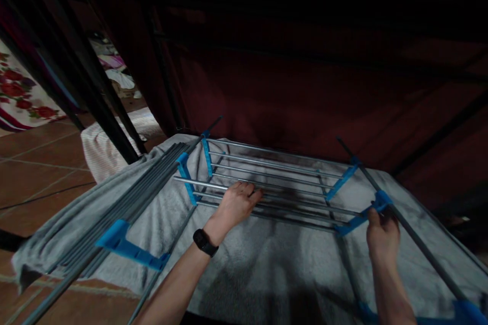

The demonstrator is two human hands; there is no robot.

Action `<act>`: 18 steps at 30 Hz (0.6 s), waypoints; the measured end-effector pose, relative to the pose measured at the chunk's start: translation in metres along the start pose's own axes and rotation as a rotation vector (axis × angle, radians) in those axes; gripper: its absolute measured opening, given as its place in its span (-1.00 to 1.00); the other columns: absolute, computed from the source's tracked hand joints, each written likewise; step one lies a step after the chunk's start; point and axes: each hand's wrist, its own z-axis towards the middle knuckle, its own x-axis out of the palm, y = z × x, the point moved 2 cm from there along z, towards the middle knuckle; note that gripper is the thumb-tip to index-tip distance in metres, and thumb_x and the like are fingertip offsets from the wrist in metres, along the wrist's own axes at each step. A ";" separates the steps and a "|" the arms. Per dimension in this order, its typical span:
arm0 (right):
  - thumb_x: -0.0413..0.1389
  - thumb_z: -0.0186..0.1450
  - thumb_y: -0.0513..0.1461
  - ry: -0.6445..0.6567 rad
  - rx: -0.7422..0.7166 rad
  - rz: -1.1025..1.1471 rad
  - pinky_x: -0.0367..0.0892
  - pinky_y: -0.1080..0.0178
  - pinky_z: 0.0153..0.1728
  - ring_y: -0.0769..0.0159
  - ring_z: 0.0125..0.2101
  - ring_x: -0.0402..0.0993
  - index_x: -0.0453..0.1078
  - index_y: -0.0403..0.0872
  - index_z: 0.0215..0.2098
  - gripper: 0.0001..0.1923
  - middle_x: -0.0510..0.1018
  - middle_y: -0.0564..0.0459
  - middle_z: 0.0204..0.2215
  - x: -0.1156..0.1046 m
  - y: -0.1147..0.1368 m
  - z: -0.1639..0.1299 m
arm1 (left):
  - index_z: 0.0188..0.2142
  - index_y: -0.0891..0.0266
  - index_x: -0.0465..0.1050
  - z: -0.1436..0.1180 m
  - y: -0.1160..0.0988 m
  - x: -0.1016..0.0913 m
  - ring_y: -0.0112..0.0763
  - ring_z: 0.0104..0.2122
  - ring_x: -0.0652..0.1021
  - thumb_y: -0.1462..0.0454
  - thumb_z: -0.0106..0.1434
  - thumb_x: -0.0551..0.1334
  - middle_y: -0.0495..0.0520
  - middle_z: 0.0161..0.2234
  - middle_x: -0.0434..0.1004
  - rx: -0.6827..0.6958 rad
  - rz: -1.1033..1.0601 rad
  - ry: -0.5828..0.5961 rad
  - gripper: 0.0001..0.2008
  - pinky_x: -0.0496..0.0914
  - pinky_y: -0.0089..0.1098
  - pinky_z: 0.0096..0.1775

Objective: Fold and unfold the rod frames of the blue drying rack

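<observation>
My left hand (236, 203) lies flat on the grey metal drying-rack rods (274, 183), no grip; right hand (382, 233) pinches the blue plastic bracket (375, 203); risk: wing pivots, nips fingers, grey towel (267, 264) slides.

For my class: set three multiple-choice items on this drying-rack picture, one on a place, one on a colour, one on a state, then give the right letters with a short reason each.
1. Where does the left hand rest?
A. on the metal rods of the drying rack
B. on the tiled floor
C. on the flowered cloth

2. What colour are the plastic brackets of the rack?
A. red
B. blue
C. yellow

3. How does the grey towel lie?
A. rolled into a tight bundle
B. folded small on the floor
C. spread out over the rack

Answers: 1 A, the fingers lie across the rods. 2 B, every bracket shows bright blue. 3 C, the towel is draped flat, its edges hanging over the sides; the right hand grips a bracket at the rack's side bar.
</observation>
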 end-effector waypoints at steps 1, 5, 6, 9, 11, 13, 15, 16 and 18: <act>0.04 0.30 0.13 0.004 0.006 -0.021 0.23 -0.15 0.23 -0.16 0.15 0.43 0.47 -0.17 0.13 -0.33 0.55 -0.28 0.09 0.000 -0.001 0.001 | -0.05 0.18 0.55 -0.001 0.004 -0.001 -0.26 -0.34 0.50 0.19 0.51 0.13 0.06 -0.36 0.50 -0.024 -0.003 -0.003 -0.78 0.30 -0.25 -0.27; 0.00 0.31 0.12 0.004 0.018 0.004 0.26 -0.12 0.19 -0.13 0.12 0.45 0.47 -0.15 0.10 -0.36 0.57 -0.29 0.05 0.004 0.001 0.001 | -0.08 0.19 0.57 -0.005 0.021 -0.011 -0.27 -0.36 0.53 0.18 0.53 0.09 0.07 -0.39 0.52 -0.123 0.023 -0.060 -0.72 0.30 -0.28 -0.30; 0.01 0.30 0.11 -0.001 0.024 0.030 0.26 -0.11 0.19 -0.12 0.11 0.46 0.47 -0.15 0.10 -0.37 0.57 -0.30 0.05 0.005 0.003 0.000 | -0.07 0.18 0.58 -0.005 0.024 -0.014 -0.27 -0.36 0.53 0.17 0.53 0.09 0.08 -0.38 0.52 -0.129 0.032 -0.077 -0.71 0.30 -0.29 -0.30; 0.06 0.27 0.10 -0.019 0.043 0.130 0.26 -0.08 0.20 -0.07 0.10 0.47 0.42 -0.14 0.17 -0.34 0.57 -0.27 0.06 0.010 0.009 -0.001 | -0.03 0.16 0.59 -0.004 0.026 -0.015 -0.27 -0.38 0.54 0.15 0.52 0.10 0.07 -0.41 0.52 -0.100 0.047 -0.128 -0.70 0.31 -0.30 -0.30; 0.09 0.26 0.08 -0.020 0.042 0.218 0.26 -0.07 0.22 -0.02 0.13 0.47 0.34 -0.08 0.27 -0.30 0.56 -0.19 0.11 0.012 0.013 -0.001 | -0.03 0.15 0.60 -0.001 0.022 -0.012 -0.28 -0.41 0.53 0.14 0.52 0.09 0.06 -0.43 0.51 -0.070 0.053 -0.161 -0.69 0.30 -0.30 -0.33; 0.11 0.26 0.07 -0.017 0.033 0.282 0.24 -0.06 0.25 0.01 0.17 0.45 0.29 -0.03 0.33 -0.27 0.54 -0.15 0.16 0.012 0.014 0.000 | -0.05 0.15 0.61 0.003 0.016 -0.007 -0.28 -0.43 0.51 0.14 0.52 0.09 0.05 -0.44 0.51 -0.039 0.056 -0.197 -0.68 0.28 -0.31 -0.34; 0.12 0.27 0.06 -0.015 0.032 0.311 0.23 -0.05 0.27 0.01 0.19 0.44 0.32 -0.02 0.32 -0.29 0.54 -0.14 0.17 0.011 0.014 0.001 | -0.06 0.16 0.62 0.007 0.010 -0.004 -0.27 -0.44 0.51 0.14 0.52 0.09 0.05 -0.44 0.51 -0.014 0.056 -0.228 -0.68 0.27 -0.31 -0.35; 0.12 0.27 0.06 -0.015 0.034 0.320 0.23 -0.05 0.27 0.01 0.19 0.44 0.34 -0.01 0.31 -0.30 0.55 -0.14 0.16 0.011 0.014 0.002 | -0.06 0.17 0.62 0.008 0.008 -0.002 -0.27 -0.44 0.51 0.14 0.52 0.09 0.06 -0.44 0.51 -0.005 0.057 -0.235 -0.68 0.27 -0.31 -0.35; 0.12 0.27 0.05 -0.008 0.034 0.341 0.23 -0.06 0.27 -0.01 0.20 0.43 0.38 0.00 0.29 -0.33 0.57 -0.11 0.14 0.009 0.013 0.002 | -0.05 0.16 0.62 0.010 0.005 0.001 -0.27 -0.44 0.51 0.14 0.53 0.08 0.06 -0.45 0.50 0.001 0.060 -0.232 -0.67 0.27 -0.31 -0.35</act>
